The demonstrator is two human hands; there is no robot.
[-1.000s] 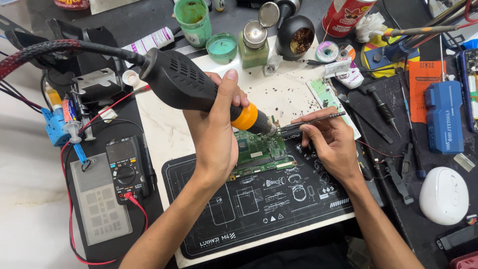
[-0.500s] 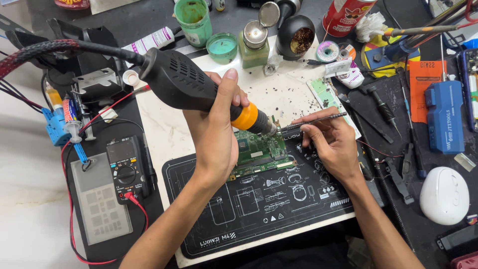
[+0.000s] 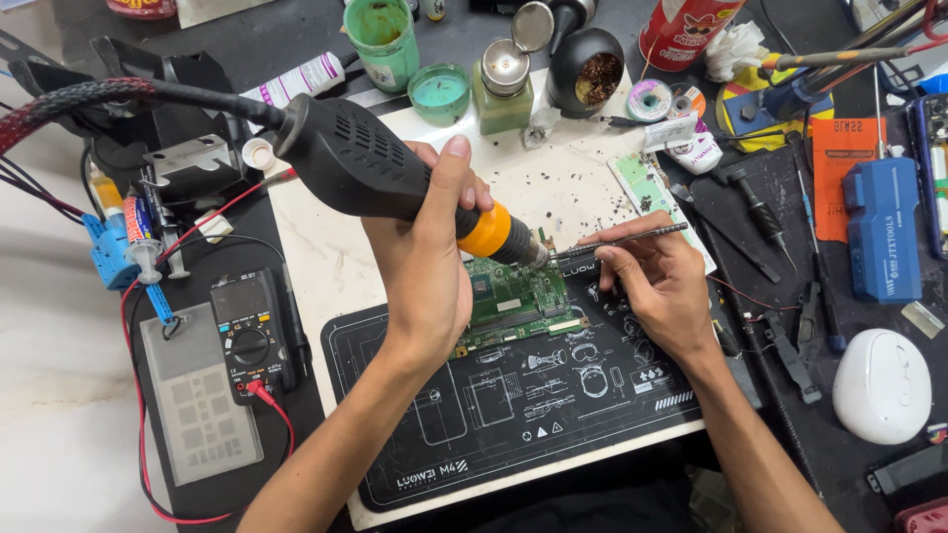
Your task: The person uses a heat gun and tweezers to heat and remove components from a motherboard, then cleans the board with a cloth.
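Black and orange, the hot-air handpiece (image 3: 385,168) sits in the left hand (image 3: 430,262) much as it did a second ago: the fingers are wrapped tight round the barrel, thumb pointing up along its side, nozzle angled down and to the right. Almost nothing has changed since the earlier frames; both hands keep their places, and the nozzle tip still points at the same upper right corner of the green circuit board (image 3: 513,301).

That board lies flat on the black work mat (image 3: 513,424), partly on the mat's upper edge and partly on the white bench top (image 3: 316,257). It is directly under and just right of the left hand, whose palm hides its left part.

The right hand (image 3: 657,291) rests on the mat just right of the board, fingers pinched shut on a thin pair of tweezers (image 3: 617,242). The tweezers run nearly level, their tips meeting the board right beside the nozzle. Whether anything is caught in the tips is too small to tell.

Left of the mat lies a black multimeter (image 3: 247,336) with a red lead, and a white computer mouse (image 3: 881,385) sits well off to the right.
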